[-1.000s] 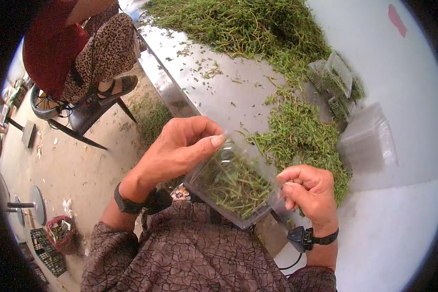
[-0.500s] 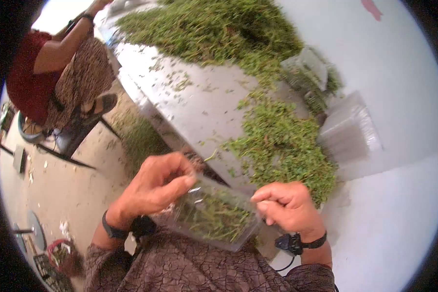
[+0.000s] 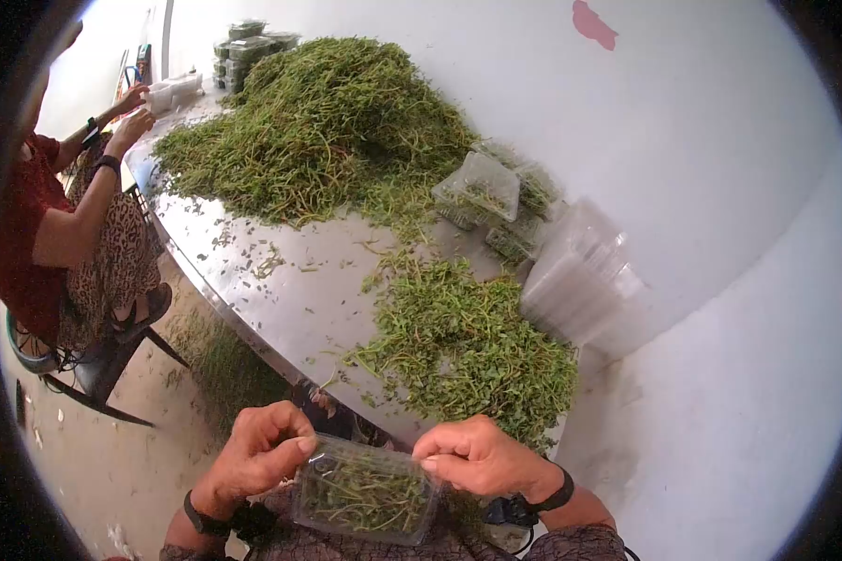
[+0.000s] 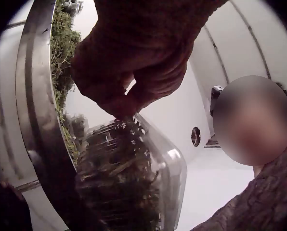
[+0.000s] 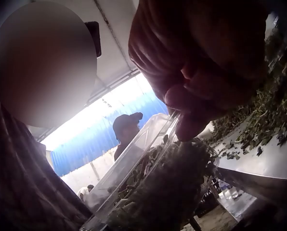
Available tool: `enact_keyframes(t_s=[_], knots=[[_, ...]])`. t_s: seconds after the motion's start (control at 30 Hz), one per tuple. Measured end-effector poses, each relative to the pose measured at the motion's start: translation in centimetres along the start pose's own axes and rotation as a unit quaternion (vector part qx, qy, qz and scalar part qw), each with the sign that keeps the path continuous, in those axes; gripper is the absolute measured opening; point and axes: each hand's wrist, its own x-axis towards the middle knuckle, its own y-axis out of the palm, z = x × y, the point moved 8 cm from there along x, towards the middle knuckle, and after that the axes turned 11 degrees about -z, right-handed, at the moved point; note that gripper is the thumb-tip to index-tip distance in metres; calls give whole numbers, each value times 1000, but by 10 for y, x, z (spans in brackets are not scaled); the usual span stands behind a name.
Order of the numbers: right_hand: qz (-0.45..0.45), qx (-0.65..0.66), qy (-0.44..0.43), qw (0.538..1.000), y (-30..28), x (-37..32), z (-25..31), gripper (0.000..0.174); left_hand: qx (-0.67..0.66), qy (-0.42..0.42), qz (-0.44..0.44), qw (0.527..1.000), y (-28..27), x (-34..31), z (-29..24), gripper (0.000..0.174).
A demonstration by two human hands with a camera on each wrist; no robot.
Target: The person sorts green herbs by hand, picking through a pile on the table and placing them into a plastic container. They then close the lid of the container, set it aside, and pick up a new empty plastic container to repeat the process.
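Observation:
A clear plastic clamshell box (image 3: 367,494) with green leafy stems inside hangs close in front of the body, past the table's near edge. My left hand (image 3: 260,451) pinches its far left corner between thumb and fingers. At the far right corner, my right hand (image 3: 482,456) pinches the rim the same way. In the left wrist view the left hand (image 4: 134,62) grips the box's edge from above. The right wrist view has the right hand's thumb and fingertips (image 5: 184,127) at the seam of lid and base, greens pressed against the wall.
A metal table (image 3: 281,299) bears a large heap of greens (image 3: 318,131) and a smaller pile (image 3: 468,346) nearer me. Filled boxes (image 3: 496,201) and a stack of empty clear boxes (image 3: 580,271) stand along the wall. Another person (image 3: 65,206) sits at the left on a chair (image 3: 103,369).
The head view has swung up and shows more of the far table. Both hands, still pinching the box, now appear lower in view, and the box sits more level.

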Motion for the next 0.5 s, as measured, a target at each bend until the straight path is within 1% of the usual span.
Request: enact_keyframes(t_s=[0.03,0.07,0.1,0.17,0.2,0.23,0.3,0.37,0.43,0.5], knots=[[2,6,22,1000,0,-1,-2,12,-17,-22,1,1000,0,0,5,16],[-3,5,20,1000,-1,-1,-3,12,-33,-44,1,998,1,0,9,16],[11,-7,11,1000,1,-2,-4,13,-32,-40,4,999,2,-1,7,16],[22,-20,1,1000,4,-5,-6,14,-40,-121,20,992,5,-6,16,15],[33,-9,16,999,6,-6,-9,14,-40,-142,27,989,5,-7,22,14],[45,2,30,999,8,-8,-11,15,-40,-141,27,989,4,-9,24,14],[57,1,45,997,10,-11,-19,14,-44,-170,60,983,8,-13,30,15],[70,1,60,996,11,-12,-22,14,-35,-169,64,983,9,-14,26,16],[74,31,104,991,11,-15,-25,13,-9,-176,81,981,11,-14,23,18],[75,42,118,989,11,-16,-25,14,-6,-168,86,982,13,-14,21,18]])
